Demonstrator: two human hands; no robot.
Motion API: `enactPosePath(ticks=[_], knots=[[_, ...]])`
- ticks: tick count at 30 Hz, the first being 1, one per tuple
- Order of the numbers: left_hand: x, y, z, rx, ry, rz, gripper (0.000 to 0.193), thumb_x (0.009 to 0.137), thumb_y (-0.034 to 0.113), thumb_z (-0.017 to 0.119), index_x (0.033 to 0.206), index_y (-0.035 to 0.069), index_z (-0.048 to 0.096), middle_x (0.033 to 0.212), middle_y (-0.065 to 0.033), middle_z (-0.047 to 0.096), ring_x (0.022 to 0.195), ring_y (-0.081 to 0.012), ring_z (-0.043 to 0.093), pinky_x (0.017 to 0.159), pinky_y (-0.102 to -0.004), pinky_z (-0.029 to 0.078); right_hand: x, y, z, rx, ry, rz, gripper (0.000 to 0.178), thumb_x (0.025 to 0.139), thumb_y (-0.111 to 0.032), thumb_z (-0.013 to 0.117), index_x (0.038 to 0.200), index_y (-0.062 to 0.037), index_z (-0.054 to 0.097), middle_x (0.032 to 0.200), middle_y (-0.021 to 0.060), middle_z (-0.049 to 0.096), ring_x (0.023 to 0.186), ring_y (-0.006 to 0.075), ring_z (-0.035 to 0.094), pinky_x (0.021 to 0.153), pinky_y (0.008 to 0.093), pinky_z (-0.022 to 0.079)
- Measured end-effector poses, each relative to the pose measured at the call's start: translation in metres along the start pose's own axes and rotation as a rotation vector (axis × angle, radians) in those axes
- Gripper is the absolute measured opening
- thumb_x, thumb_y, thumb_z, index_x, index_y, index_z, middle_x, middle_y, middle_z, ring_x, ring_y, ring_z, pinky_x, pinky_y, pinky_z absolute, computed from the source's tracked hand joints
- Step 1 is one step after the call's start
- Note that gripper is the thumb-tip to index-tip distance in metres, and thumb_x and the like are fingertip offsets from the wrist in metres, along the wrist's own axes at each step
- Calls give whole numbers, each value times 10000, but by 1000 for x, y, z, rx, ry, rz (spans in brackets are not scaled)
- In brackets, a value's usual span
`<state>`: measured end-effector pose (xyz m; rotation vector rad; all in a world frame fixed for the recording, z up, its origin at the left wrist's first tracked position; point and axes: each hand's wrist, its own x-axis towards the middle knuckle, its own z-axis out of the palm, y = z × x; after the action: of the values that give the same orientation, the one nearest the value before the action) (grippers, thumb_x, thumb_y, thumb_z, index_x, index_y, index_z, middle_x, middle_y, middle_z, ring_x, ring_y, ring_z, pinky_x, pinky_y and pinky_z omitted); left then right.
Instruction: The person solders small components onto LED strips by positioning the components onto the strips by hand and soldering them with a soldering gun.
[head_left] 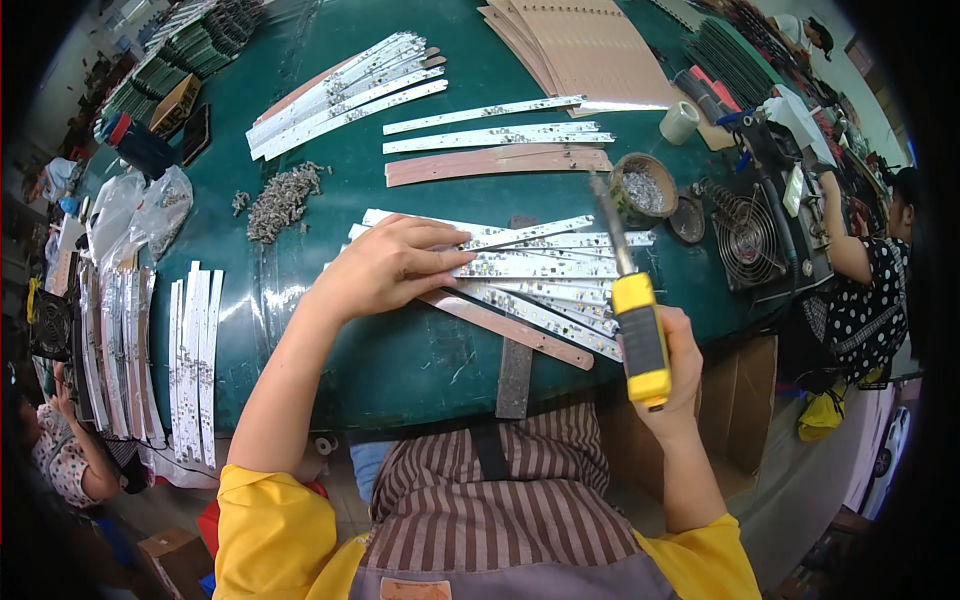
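A fanned heap of white circuit-board strips [560,268] dotted with small components lies in front of me. My left hand [395,262] rests on the left part of this heap, fingers stretched over the strips; its thumb is partly hidden. One slanting strip [540,234] lies on top, its left end at my fingertips. In my right hand [682,370] is a yellow-and-black soldering gun [641,340], its metal barrel pointing up and away from me. Its tip is close to the left side of a round tin [643,188] holding silvery scraps. A bare brown strip [520,330] lies below the heap.
More strips [350,95] lie at the back left and others [195,360] at the left edge. A pile of small grey parts [282,203] sits left of my hand. A fan [750,240] stands right. Co-workers sit at both sides.
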<state>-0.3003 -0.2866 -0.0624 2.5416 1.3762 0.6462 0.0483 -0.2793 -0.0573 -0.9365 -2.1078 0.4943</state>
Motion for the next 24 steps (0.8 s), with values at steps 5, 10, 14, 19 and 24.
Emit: enactPosePath(ticks=[5,10,14,19,24], knots=[[6,5,-5,-97,-75,-22,262,802,137,720,1063,147,741,1196,-53,651,998,-257,603,880,-388,462,-11,5,3,127,79,301,391,773,3,695,1120,-31,517,946,119,595,821,282,629,749,308,485],[6,10,4,-50,36,-75,259,793,120,724,1051,142,742,1159,-75,653,971,-261,602,865,-377,463,-13,0,13,-44,151,149,403,806,24,720,1145,-25,507,813,57,631,741,131,618,722,261,481],[-1,16,13,4,183,-113,256,765,103,733,1020,123,742,1150,-100,653,969,-266,606,865,-386,460,-10,-3,14,-55,140,139,400,814,12,723,1146,-25,504,820,54,634,752,126,619,725,257,480],[-11,41,11,128,248,-17,239,724,94,750,960,128,737,1053,-57,656,926,-232,612,840,-391,453,-10,-4,19,-16,199,226,401,823,-2,725,1156,-30,503,844,31,611,765,103,587,723,242,467],[-29,50,30,292,194,63,275,725,99,741,996,112,694,953,9,614,862,-174,589,787,-338,443,-22,-10,19,78,210,364,421,829,-24,723,1172,-41,481,873,53,610,775,116,611,702,263,494]])
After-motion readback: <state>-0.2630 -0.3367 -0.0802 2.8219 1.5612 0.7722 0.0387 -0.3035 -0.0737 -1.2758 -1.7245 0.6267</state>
